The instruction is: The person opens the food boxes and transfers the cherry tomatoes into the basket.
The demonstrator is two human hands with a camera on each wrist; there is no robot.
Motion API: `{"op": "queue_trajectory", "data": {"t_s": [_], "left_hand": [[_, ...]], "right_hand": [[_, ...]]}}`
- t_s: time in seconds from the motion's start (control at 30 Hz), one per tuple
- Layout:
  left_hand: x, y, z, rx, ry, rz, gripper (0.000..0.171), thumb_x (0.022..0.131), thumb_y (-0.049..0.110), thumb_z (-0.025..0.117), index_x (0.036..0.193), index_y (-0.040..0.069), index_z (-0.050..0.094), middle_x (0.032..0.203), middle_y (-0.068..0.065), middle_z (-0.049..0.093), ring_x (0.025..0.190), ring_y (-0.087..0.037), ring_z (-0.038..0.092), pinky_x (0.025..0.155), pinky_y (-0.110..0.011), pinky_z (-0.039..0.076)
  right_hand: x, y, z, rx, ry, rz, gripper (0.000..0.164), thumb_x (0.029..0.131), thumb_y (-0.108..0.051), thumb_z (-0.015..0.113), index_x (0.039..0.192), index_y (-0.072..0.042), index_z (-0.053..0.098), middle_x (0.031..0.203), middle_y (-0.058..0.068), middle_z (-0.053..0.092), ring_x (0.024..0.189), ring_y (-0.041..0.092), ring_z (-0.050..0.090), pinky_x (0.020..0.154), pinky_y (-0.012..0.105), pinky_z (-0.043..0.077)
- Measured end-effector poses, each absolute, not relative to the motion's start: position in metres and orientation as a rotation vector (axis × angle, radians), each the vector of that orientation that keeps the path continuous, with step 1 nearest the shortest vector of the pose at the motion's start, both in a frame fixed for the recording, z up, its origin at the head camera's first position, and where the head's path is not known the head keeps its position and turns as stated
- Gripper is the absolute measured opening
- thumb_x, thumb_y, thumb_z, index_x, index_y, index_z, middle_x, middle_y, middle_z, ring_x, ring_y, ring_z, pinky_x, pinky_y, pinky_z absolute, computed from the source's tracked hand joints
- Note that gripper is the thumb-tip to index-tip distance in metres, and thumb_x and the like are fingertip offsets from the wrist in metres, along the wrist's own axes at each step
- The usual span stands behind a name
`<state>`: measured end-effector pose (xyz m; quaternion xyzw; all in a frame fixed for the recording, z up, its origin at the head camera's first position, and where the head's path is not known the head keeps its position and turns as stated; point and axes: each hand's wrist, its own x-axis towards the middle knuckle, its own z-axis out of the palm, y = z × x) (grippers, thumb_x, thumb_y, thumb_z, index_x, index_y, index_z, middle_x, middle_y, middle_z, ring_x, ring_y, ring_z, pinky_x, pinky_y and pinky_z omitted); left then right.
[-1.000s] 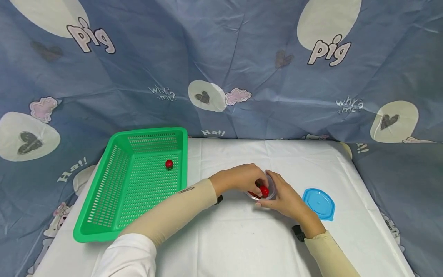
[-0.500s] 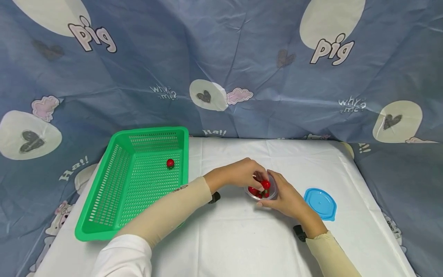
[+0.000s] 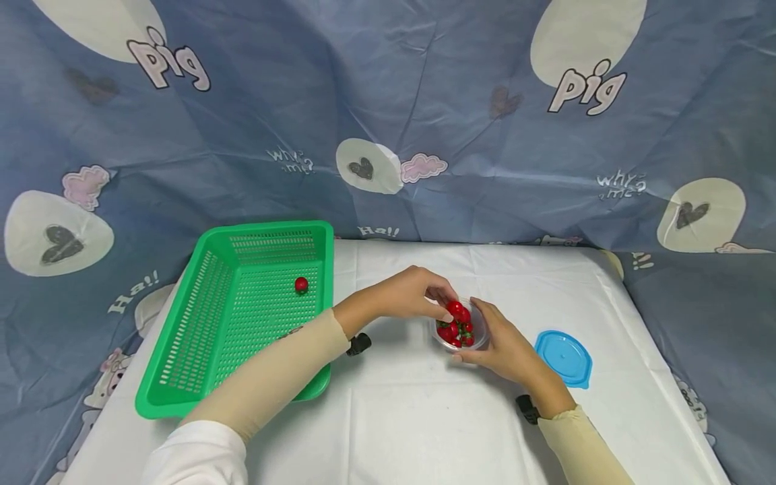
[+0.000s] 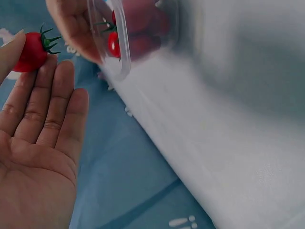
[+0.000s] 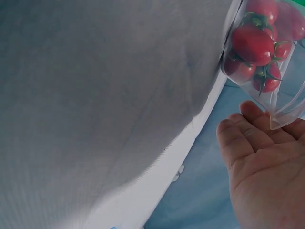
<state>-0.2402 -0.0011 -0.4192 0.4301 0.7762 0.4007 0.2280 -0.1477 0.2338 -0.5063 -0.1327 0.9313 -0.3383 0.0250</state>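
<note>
My left hand (image 3: 412, 294) pinches a cherry tomato (image 4: 31, 53) between thumb and fingertips, just over the left side of a clear plastic tub (image 3: 481, 331). A green leafy stem sticks out from that tomato. Inside the tub lie several red cherry tomatoes (image 5: 253, 45), some with green stems. My right hand (image 3: 506, 349) holds the tub from its right side, the thumb at the near wall and the fingers at the far wall. In the right wrist view, part of that hand is behind the tub's rim.
A green perforated basket (image 3: 328, 269) stands on the left, with one cherry tomato (image 3: 301, 285) on its floor. To the right of the tub a blue lid (image 3: 564, 358) lies on the white tablecloth (image 3: 400, 417). A blue printed cloth (image 3: 388, 114) hangs behind the table.
The left hand has drawn back up and left from inside the tub, bringing a tomato at its fingertips, and more of the tub's tomatoes show. The right hand keeps its hold on the tub.
</note>
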Motion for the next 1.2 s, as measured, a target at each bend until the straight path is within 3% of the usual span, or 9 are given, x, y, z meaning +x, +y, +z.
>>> {"op": "queue_trajectory", "data": {"t_s": [0.27,0.73,0.93,1.2], "left_hand": [[-0.239,-0.039,-0.403,1.13,2.26,1.193,0.024,0.084,0.029,0.077,0.105,0.022,0.071,0.096,0.014,0.069,0.091,-0.003,0.065,0.093,-0.033,0.05],[-0.244,-0.149,-0.385,0.823,2.52,1.254,0.027,0.084,0.044,0.074,0.107,0.031,0.068,0.102,0.013,0.069,0.099,-0.006,0.062,0.089,-0.033,0.05],[-0.242,-0.189,-0.388,0.717,2.61,1.172,0.033,0.085,0.042,0.073,0.112,0.025,0.066,0.105,0.009,0.067,0.101,-0.012,0.062,0.087,-0.039,0.05],[-0.246,-0.23,-0.399,0.581,2.697,1.048,0.028,0.088,0.032,0.072,0.113,0.019,0.066,0.104,0.002,0.066,0.097,-0.018,0.062,0.083,-0.042,0.05]], "right_hand": [[-0.148,0.231,-0.505,-0.368,2.876,-1.035,0.112,0.064,-0.058,0.084,0.151,-0.015,0.028,0.149,0.004,0.036,0.135,0.028,0.037,0.103,0.055,0.038],[-0.146,0.232,-0.504,-0.393,2.877,-1.023,0.111,0.065,-0.057,0.083,0.152,-0.016,0.026,0.15,0.003,0.035,0.137,0.028,0.035,0.104,0.053,0.036],[-0.146,0.232,-0.504,-0.389,2.866,-1.04,0.11,0.066,-0.056,0.083,0.152,-0.016,0.026,0.15,0.004,0.035,0.137,0.028,0.035,0.105,0.054,0.036],[-0.146,0.231,-0.504,-0.409,2.875,-1.037,0.11,0.066,-0.056,0.083,0.151,-0.016,0.027,0.149,0.003,0.035,0.137,0.027,0.035,0.104,0.053,0.037]]}}
